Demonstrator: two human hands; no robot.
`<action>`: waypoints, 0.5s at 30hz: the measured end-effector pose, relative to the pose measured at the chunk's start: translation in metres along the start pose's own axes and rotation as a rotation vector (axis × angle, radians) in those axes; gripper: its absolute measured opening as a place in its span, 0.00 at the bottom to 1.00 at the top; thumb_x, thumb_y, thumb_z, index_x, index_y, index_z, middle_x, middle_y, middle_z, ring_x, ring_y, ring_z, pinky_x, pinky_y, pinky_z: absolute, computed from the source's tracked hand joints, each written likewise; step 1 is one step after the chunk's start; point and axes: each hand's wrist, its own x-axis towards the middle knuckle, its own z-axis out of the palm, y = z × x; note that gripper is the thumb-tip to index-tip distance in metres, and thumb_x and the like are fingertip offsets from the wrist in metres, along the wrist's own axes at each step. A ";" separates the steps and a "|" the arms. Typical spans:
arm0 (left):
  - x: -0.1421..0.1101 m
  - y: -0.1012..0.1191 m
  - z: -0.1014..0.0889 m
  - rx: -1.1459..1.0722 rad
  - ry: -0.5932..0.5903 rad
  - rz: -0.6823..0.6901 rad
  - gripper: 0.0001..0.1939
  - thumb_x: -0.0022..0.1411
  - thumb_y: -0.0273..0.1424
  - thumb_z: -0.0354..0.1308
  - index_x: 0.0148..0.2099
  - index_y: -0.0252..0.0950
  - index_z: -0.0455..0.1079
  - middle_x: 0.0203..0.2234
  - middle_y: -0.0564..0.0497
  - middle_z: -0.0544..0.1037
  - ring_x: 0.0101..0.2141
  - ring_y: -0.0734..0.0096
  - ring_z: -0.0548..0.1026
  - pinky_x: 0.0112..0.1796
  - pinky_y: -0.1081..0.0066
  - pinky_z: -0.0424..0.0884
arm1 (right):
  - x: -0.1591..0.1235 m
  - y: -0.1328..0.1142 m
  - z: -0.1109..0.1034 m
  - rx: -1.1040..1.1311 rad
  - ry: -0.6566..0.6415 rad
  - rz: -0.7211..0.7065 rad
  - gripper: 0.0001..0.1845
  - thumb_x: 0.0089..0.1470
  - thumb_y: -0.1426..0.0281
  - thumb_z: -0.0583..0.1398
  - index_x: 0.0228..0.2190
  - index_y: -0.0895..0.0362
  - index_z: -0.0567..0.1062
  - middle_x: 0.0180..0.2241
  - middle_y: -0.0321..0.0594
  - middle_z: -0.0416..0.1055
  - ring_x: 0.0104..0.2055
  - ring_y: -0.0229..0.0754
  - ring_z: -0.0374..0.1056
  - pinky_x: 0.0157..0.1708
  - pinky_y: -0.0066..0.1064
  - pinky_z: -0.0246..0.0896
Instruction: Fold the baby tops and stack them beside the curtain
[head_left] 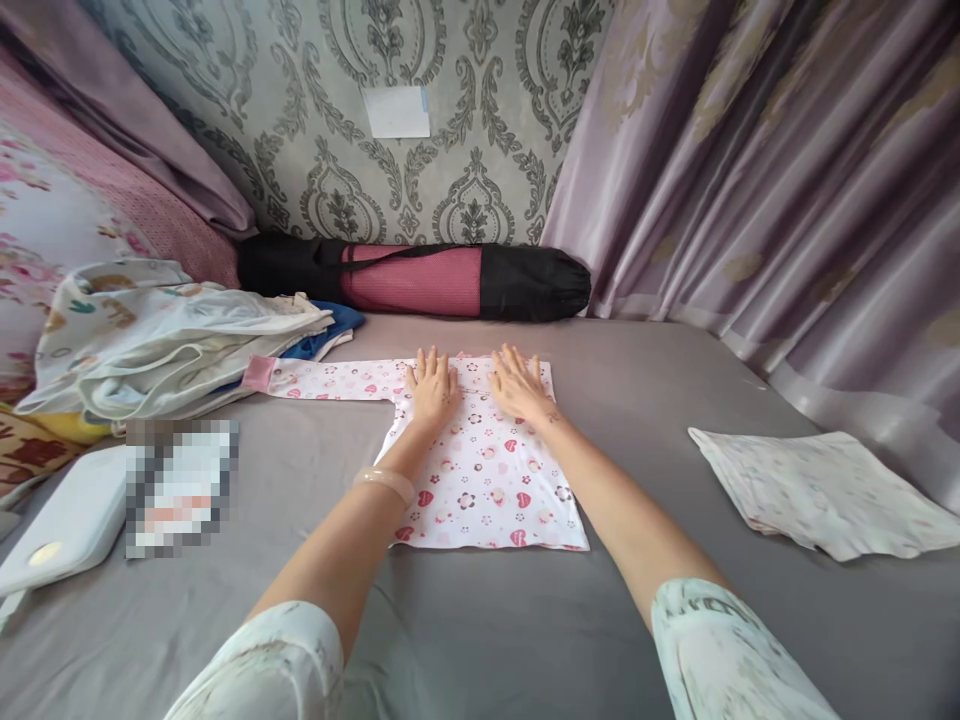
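Note:
A small white long-sleeved shirt (487, 480) with pink hearts and flowers lies flat on the grey bed sheet (630, 620). Its left sleeve stretches out sideways and ends in a pink cuff (259, 374). On the right side no sleeve sticks out; whether it is folded over or underneath, I cannot tell. My left hand (433, 388) rests flat on the upper part of the shirt near the left shoulder, fingers spread. Palm down near the right shoulder lies my right hand (519, 385), its fingers also stretched out.
Piled clothes (187, 340) lie at the left, touching or close to the cuff. A white device (67, 520) and a blurred-out item (180, 490) are nearer me. Folded patterned cloth (825, 490) lies right. Along the wall runs a black-and-pink mat bag (412, 280). Curtains (720, 170) hang right.

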 end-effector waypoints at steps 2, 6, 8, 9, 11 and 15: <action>-0.001 0.003 -0.001 0.072 -0.064 0.064 0.26 0.69 0.36 0.37 0.65 0.34 0.59 0.66 0.44 0.57 0.67 0.53 0.46 0.64 0.46 0.40 | 0.005 -0.019 0.003 0.027 -0.033 -0.104 0.33 0.65 0.62 0.37 0.67 0.60 0.47 0.70 0.44 0.36 0.71 0.47 0.30 0.66 0.51 0.20; 0.000 0.004 0.000 0.165 -0.220 0.098 0.28 0.69 0.35 0.34 0.68 0.35 0.55 0.65 0.46 0.58 0.66 0.53 0.48 0.63 0.45 0.40 | 0.014 -0.037 0.012 0.055 -0.089 -0.166 0.33 0.64 0.65 0.37 0.67 0.61 0.48 0.69 0.41 0.39 0.70 0.46 0.32 0.66 0.51 0.21; 0.002 0.004 0.000 0.196 -0.270 0.093 0.28 0.69 0.35 0.34 0.68 0.35 0.54 0.65 0.46 0.58 0.66 0.51 0.49 0.63 0.44 0.41 | 0.016 -0.036 0.016 0.067 -0.113 -0.165 0.33 0.64 0.65 0.37 0.67 0.61 0.48 0.69 0.39 0.39 0.70 0.46 0.33 0.66 0.50 0.23; 0.002 0.004 -0.001 0.209 -0.283 0.091 0.29 0.69 0.35 0.34 0.68 0.35 0.54 0.65 0.46 0.58 0.66 0.51 0.49 0.63 0.44 0.42 | 0.016 -0.034 0.017 0.072 -0.117 -0.169 0.32 0.64 0.65 0.37 0.67 0.60 0.47 0.69 0.38 0.38 0.70 0.45 0.33 0.66 0.49 0.24; 0.003 0.005 -0.002 0.230 -0.297 0.073 0.29 0.69 0.35 0.34 0.68 0.36 0.54 0.66 0.47 0.57 0.66 0.50 0.50 0.62 0.44 0.43 | 0.016 -0.031 0.019 0.077 -0.116 -0.175 0.32 0.64 0.65 0.37 0.67 0.58 0.47 0.70 0.37 0.37 0.70 0.44 0.32 0.66 0.47 0.24; 0.002 0.009 -0.005 0.242 -0.320 0.032 0.29 0.68 0.35 0.35 0.68 0.35 0.53 0.66 0.46 0.56 0.66 0.51 0.49 0.63 0.47 0.44 | 0.013 -0.027 0.023 0.083 -0.094 -0.083 0.33 0.64 0.63 0.38 0.67 0.62 0.47 0.70 0.42 0.36 0.70 0.45 0.31 0.66 0.46 0.25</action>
